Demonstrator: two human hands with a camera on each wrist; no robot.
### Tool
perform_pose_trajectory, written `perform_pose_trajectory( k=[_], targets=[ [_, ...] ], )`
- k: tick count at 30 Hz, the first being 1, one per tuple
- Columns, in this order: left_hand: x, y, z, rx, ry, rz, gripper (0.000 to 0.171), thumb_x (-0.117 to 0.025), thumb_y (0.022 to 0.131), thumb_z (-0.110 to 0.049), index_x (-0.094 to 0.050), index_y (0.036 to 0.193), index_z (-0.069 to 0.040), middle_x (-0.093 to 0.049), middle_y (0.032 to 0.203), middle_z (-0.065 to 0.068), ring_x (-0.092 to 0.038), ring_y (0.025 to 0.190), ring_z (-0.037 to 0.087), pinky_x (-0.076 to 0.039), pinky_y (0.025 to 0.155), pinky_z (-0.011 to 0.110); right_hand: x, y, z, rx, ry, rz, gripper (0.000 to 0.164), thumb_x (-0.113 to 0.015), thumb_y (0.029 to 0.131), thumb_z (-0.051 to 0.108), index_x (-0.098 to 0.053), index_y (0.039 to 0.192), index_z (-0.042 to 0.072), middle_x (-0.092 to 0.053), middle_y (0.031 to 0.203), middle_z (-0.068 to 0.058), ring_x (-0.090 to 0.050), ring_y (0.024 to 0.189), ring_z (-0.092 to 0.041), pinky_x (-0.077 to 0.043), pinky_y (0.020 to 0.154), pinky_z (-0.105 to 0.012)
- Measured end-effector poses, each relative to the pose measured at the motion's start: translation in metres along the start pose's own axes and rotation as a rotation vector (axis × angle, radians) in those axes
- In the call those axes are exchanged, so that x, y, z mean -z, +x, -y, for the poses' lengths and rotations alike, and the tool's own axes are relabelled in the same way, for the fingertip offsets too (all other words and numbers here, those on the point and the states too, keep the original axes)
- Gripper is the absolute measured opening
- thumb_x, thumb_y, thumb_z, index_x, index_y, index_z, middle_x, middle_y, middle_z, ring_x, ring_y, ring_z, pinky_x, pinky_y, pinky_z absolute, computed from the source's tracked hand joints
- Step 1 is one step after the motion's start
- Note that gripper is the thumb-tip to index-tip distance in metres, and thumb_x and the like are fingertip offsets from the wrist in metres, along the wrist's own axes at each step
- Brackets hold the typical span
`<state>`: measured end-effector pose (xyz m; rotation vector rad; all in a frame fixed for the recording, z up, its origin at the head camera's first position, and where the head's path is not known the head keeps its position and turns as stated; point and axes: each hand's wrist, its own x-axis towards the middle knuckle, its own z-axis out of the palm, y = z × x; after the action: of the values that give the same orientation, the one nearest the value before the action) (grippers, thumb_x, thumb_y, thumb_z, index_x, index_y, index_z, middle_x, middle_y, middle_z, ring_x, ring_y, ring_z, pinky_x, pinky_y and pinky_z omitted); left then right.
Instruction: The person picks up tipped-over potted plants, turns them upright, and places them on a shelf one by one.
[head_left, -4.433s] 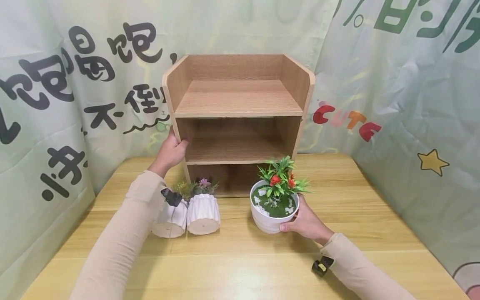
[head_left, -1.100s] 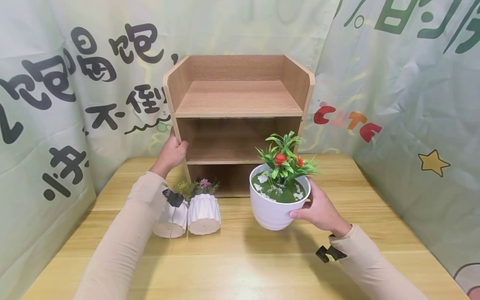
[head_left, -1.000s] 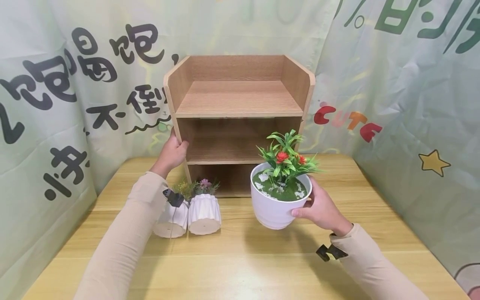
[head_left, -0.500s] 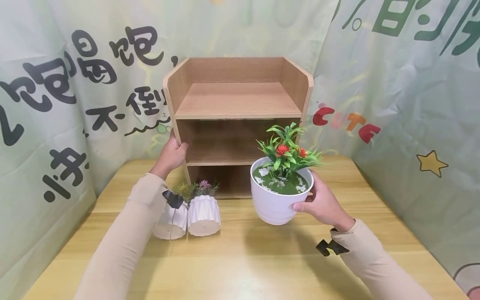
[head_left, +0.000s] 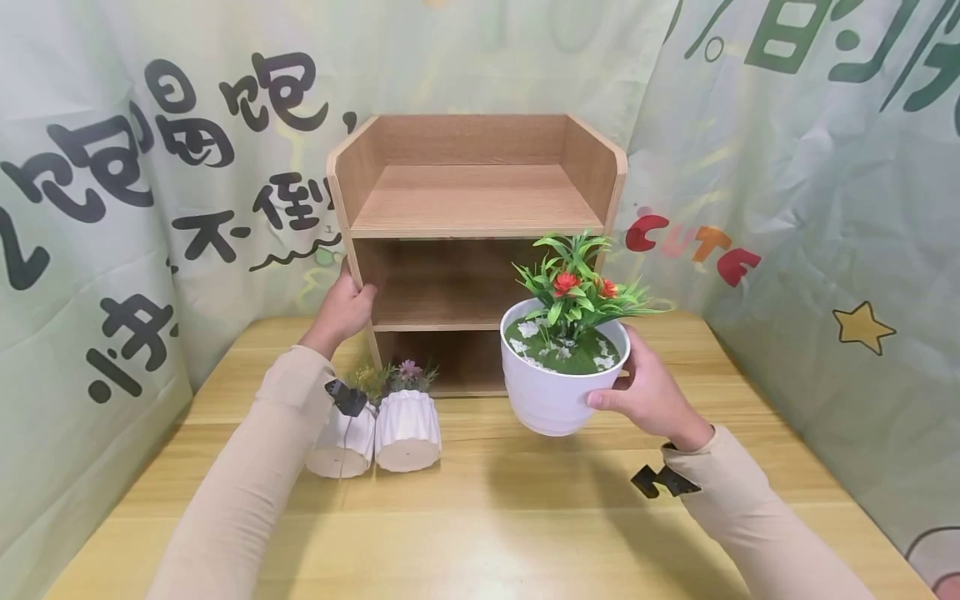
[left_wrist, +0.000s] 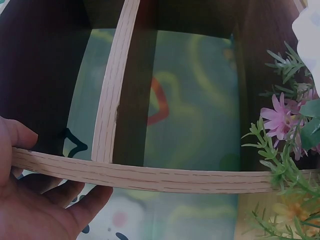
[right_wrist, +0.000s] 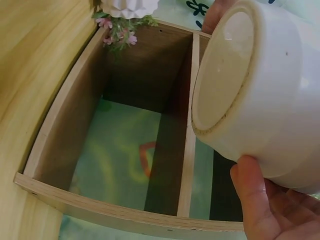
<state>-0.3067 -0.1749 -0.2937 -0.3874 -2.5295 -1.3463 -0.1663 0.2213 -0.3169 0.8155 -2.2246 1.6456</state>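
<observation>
Head view: left hand [head_left: 339,310] grips the shelf unit [head_left: 480,200] by the edge of its left side panel, thumb inside, other fingers outside per left wrist view; likely steadying it. Right hand [head_left: 656,396] holds the white flowerpot [head_left: 558,396] from the right, thumb on the near wall, fingers curled round behind; side grip seems chosen to keep clear of the red-flowered plant [head_left: 573,300]. Flowerpot is off the table [head_left: 480,542], roughly upright, near side of the shelf's right half, shadow on the wood below. Two fluted pots [head_left: 407,429] sit just beside each other at left, bases facing near, flowers far; probably laid on their sides. Reason unclear.
</observation>
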Motion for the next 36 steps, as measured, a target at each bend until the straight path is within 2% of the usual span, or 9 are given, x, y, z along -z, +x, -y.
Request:
perform_pose_trajectory(
  k=[7,12,20,27,36],
  targets=[
    [-0.001,0.001,0.001,-0.006,-0.002,-0.008,0.056,-0.044,0.097,-0.010,-0.020,0.148,-0.002,-0.042,0.139,0.032,-0.035,0.132,0.044,-0.023,0.112,0.052,0.003,0.007,0.006,0.006,-0.006,-0.013,0.082,-0.082,0.068,-0.001,-0.039,0.137,-0.007,-0.056,0.118,-0.010,-0.061,0.097,-0.013,-0.058,0.069,-0.031],
    [-0.001,0.001,0.002,-0.010,-0.007,-0.011,0.057,-0.044,0.097,-0.009,-0.020,0.148,-0.002,-0.042,0.140,0.032,-0.036,0.132,0.044,-0.023,0.112,0.053,0.006,0.013,0.010,0.019,-0.010,-0.016,0.081,-0.080,0.068,-0.003,-0.038,0.137,-0.007,-0.056,0.118,-0.005,-0.060,0.098,-0.014,-0.058,0.069,-0.030],
    [-0.002,0.001,0.002,-0.026,-0.020,-0.018,0.057,-0.044,0.097,-0.009,-0.019,0.149,-0.002,-0.041,0.140,0.031,-0.035,0.133,0.043,-0.024,0.112,0.053,0.009,0.019,0.015,0.022,-0.014,-0.027,0.078,-0.080,0.069,-0.001,-0.040,0.136,-0.007,-0.057,0.117,-0.009,-0.061,0.097,-0.015,-0.058,0.068,-0.031],
    [-0.002,-0.005,0.004,-0.003,-0.007,-0.004,0.058,-0.043,0.097,-0.010,-0.018,0.150,-0.003,-0.041,0.141,0.031,-0.036,0.133,0.043,-0.024,0.112,0.052,0.008,0.025,0.020,0.024,-0.016,-0.017,0.078,-0.080,0.069,0.000,-0.041,0.136,-0.006,-0.056,0.117,-0.012,-0.061,0.096,-0.017,-0.058,0.068,-0.032],
    [-0.003,0.000,0.001,-0.016,-0.029,-0.015,0.059,-0.043,0.097,-0.008,-0.017,0.150,-0.002,-0.041,0.141,0.031,-0.036,0.133,0.042,-0.025,0.111,0.053,0.011,0.036,0.027,0.043,-0.013,-0.029,0.079,-0.080,0.069,0.001,-0.041,0.137,-0.006,-0.057,0.117,-0.010,-0.062,0.095,-0.017,-0.058,0.069,-0.031]
  ],
)
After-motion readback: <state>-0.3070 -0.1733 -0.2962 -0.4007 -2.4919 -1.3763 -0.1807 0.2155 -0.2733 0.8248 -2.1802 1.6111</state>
